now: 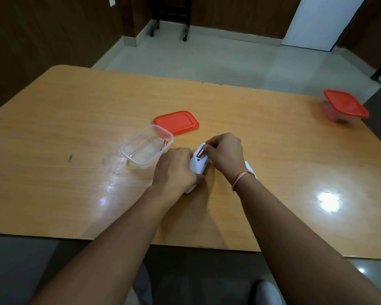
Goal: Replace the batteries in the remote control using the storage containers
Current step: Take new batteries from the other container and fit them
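Observation:
A white remote control [198, 164] lies back-up on the wooden table [75, 119] with its battery bay exposed. My left hand [176, 170] grips its near end. My right hand [224, 154] pinches a copper-coloured battery [201, 152] at the bay. A white piece, probably the battery cover [250, 167], pokes out from under my right wrist. Left of the remote stands an open clear container [131, 148] holding one battery [164, 144] against its right wall. Its red lid [176, 122] lies flat behind it.
A second clear container with a red lid on [344, 105] sits at the table's far right edge. Beyond the table lie a tiled floor, a wheeled stand [169, 20] and a white door. The near table edge runs below my forearms.

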